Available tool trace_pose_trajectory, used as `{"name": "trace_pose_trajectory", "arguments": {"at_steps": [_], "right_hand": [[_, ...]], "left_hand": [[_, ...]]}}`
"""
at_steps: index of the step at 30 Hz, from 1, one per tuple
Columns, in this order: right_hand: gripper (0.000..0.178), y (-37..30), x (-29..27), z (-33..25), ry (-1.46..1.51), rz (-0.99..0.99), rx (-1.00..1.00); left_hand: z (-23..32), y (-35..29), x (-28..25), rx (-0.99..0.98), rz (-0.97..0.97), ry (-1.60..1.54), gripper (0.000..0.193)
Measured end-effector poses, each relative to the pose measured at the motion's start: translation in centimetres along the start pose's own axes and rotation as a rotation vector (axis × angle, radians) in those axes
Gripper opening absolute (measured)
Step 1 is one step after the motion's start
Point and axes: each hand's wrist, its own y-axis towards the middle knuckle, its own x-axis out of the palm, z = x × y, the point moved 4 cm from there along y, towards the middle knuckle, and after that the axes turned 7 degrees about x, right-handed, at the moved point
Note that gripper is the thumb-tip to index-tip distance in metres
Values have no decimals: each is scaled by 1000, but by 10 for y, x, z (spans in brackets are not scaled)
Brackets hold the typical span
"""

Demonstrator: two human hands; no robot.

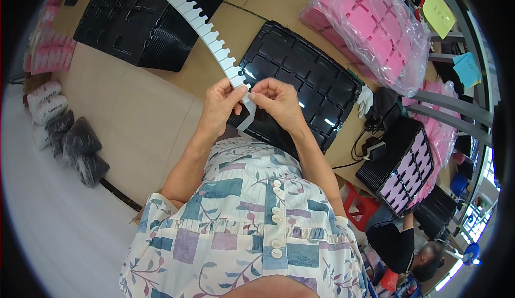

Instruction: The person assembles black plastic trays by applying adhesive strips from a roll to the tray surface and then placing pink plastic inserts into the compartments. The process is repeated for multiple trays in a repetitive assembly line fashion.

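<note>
A long white strip with evenly notched teeth [201, 27] curves down from the far edge to my hands and ends in a plain tail near my waist. My left hand [217, 107] pinches it near its lower part. Close beside it, my right hand [279, 102] has thumb and forefinger pressed together at the strip's toothed edge; whatever small piece may be between them is hidden. Under both hands lies a black plastic tray [300, 67] with rows of rectangular pockets.
Stacked black trays [139, 19] stand at the far left. Pink trays in clear plastic [370, 30] sit at the far right, near a white glove [365, 101] and black cable [357, 148]. Dark bags [80, 142] lie at left. Another person [394, 244] is at lower right.
</note>
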Motion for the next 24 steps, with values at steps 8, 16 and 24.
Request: {"name": "trace_pose_trajectory", "arguments": {"at_steps": [8, 16, 24], "right_hand": [[6, -26, 27, -35, -939, 297, -972], [9, 2, -18, 42, 41, 221, 34], [10, 4, 16, 50, -696, 63, -37]], "left_hand": [[-22, -2, -4, 65, 210, -69, 5], [-23, -27, -89, 66, 132, 49, 11], [-19, -66, -166, -114, 30, 402, 5]]}}
